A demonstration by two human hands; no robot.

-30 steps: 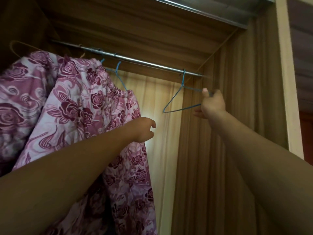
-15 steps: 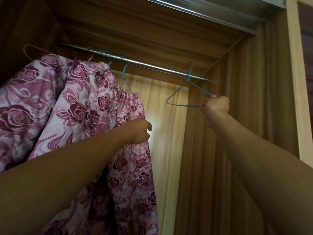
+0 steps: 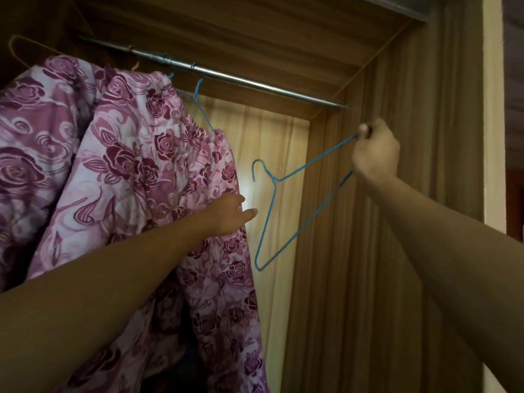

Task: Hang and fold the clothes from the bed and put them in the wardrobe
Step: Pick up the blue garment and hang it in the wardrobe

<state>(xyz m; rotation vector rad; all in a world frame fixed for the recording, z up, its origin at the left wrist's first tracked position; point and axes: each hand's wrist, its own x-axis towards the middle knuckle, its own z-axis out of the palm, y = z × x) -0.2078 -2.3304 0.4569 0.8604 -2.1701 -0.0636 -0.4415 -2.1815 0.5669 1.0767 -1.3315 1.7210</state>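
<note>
My right hand [image 3: 374,150] grips one corner of a bare blue wire hanger [image 3: 297,207], which hangs tilted below the rail, its hook free in the air. A metal rail [image 3: 255,84] runs across the top of the wooden wardrobe. Pink and maroon rose-print garments [image 3: 136,171] hang from it on the left, one on a blue hanger [image 3: 202,106]. My left hand [image 3: 231,212] rests against the right edge of the nearest garment, fingers loosely extended, holding nothing.
The wardrobe's wooden side wall [image 3: 397,251] stands close on the right, its lit back panel [image 3: 272,143] behind the hanger. A pale wire hanger [image 3: 19,52] hangs at the far left of the rail. The rail's right stretch is bare.
The blue hanger has come off the rail: my right hand has lifted it free, and it now dangles tilted below the rail. My left hand stays at the garment's edge, fingers more extended.
</note>
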